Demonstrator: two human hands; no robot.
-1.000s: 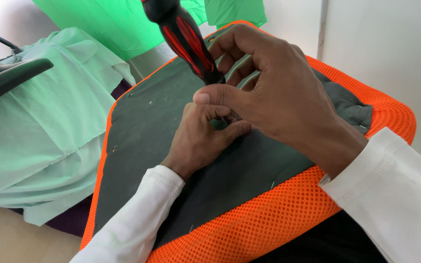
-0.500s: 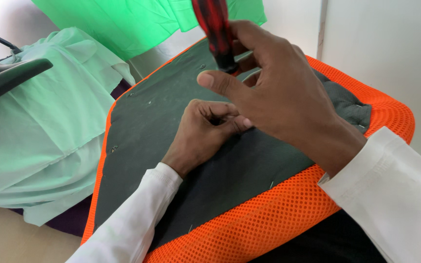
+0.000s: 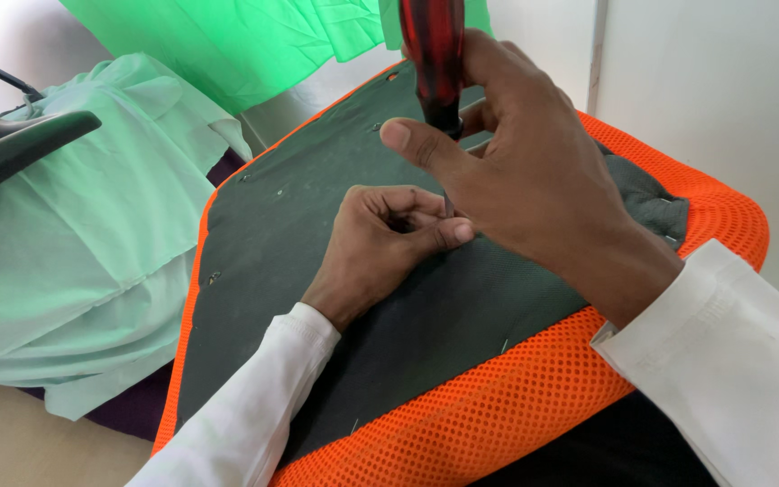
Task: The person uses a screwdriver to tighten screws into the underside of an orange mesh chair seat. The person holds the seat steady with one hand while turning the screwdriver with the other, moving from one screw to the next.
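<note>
Head view looks down on a screwdriver (image 3: 433,59) with a red and black handle, standing almost upright in the upper middle of the frame, its top cut off by the frame's edge. Its thin metal shaft runs down between the two hands and meets the dark grey fabric panel (image 3: 317,261) just by the left thumb tip. The right hand (image 3: 534,171) wraps the lower part of the handle, fingers curled closed around it and the thumb stretched out to the left across the front. The left hand (image 3: 380,243) lies knuckles-up on the panel right below, fingers bunched and pinched together at the tool's tip; what they pinch is too small to tell. Both wrists come up from the lower edge in white sleeves (image 3: 254,406).

The grey panel is stapled onto an orange mesh cushion (image 3: 516,397) that tilts across the middle of the frame, its orange rim showing along the left and lower right. Bare grey fabric lies open to the left of the hands. Pale green cloth (image 3: 92,234) is heaped at the left, brighter green cloth (image 3: 254,45) at the top, and a black armrest (image 3: 11,149) juts in from the left edge.
</note>
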